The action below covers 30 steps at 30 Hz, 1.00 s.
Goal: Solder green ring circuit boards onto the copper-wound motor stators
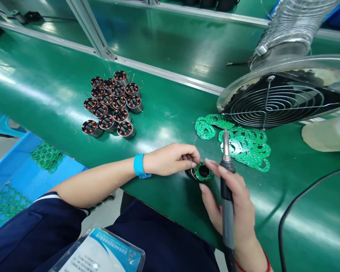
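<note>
A green ring-shaped circuit board (200, 172) lies on top of a round motor stator (190, 173) near the table's front edge. My left hand (178, 158), with a blue wristband, is at the board's upper left edge, its fingers curled; whether they pinch something small is not clear. My right hand (235, 200) holds a soldering iron (227, 215), its metal tip pointing up and away from the board. The right thumb and fingertips are spread around the right side of the stator and board.
Several stators (119, 102) stand grouped at the back left. A pile of green ring boards (246, 145) lies right of centre, below a fume extractor fan (268, 102). A black cable (283, 219) curves at the right. A blue bin (70, 166) with boards is at lower left.
</note>
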Each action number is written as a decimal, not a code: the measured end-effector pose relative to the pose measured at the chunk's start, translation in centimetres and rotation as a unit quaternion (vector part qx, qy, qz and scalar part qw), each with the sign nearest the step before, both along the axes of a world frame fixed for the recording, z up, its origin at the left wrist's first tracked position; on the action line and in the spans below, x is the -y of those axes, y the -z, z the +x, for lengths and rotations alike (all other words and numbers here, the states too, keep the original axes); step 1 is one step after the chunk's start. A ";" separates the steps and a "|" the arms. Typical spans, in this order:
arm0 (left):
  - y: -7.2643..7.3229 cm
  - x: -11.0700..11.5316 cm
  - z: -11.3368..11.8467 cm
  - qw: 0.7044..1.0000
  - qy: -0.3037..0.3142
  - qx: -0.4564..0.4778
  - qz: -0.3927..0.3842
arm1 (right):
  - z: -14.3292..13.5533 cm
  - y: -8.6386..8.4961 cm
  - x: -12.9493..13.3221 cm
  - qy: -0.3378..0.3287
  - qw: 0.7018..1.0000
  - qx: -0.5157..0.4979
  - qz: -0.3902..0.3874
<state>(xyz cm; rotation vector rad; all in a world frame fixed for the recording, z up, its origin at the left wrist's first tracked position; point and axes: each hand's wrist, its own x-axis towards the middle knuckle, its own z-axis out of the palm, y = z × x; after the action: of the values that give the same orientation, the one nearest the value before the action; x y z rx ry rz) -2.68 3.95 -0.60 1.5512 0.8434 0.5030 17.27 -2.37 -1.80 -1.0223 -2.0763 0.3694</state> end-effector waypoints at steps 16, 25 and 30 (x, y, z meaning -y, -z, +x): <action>-0.4 0.4 1.2 0.996 -0.055 -0.064 0.034 | -0.9 -1.0 0.1 0.034 0.990 0.118 0.070; -0.2 0.8 1.2 0.992 -0.062 -0.065 0.090 | -0.1 -0.4 0.3 0.041 0.998 0.041 0.027; 0.1 0.9 1.2 0.962 -0.053 -0.133 0.232 | 0.7 -0.1 1.7 0.116 0.983 -0.144 -0.016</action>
<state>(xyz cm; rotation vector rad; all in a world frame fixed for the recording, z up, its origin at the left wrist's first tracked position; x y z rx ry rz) -1.53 3.05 -0.65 2.0448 1.0715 0.6089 17.96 -4.10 -1.73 -1.1446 -1.6797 0.4054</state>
